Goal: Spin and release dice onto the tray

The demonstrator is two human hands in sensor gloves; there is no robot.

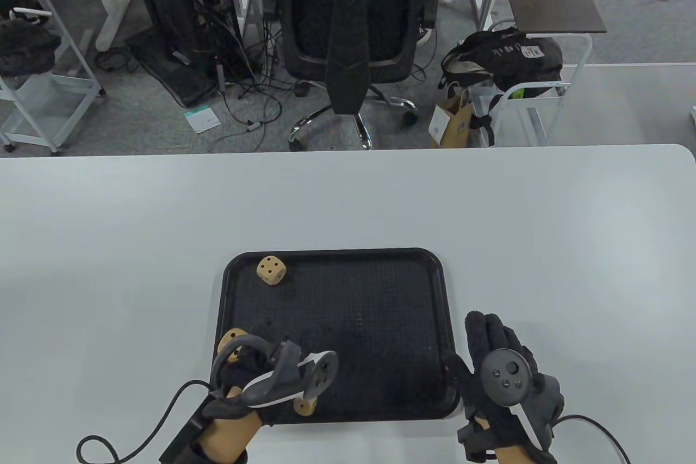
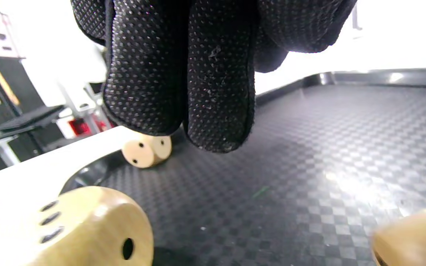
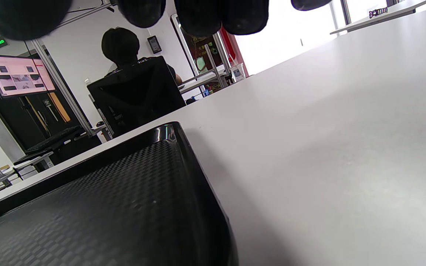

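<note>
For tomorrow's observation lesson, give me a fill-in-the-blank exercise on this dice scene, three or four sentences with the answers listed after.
1. The dice are made of ____.
2. The die in the tray's far left corner shows ____ pips on top.
3. The right hand rests on the ____, beside the tray.
4. The left hand hovers over the tray's near ____ corner.

Missing words: wood; four; table; left
</note>
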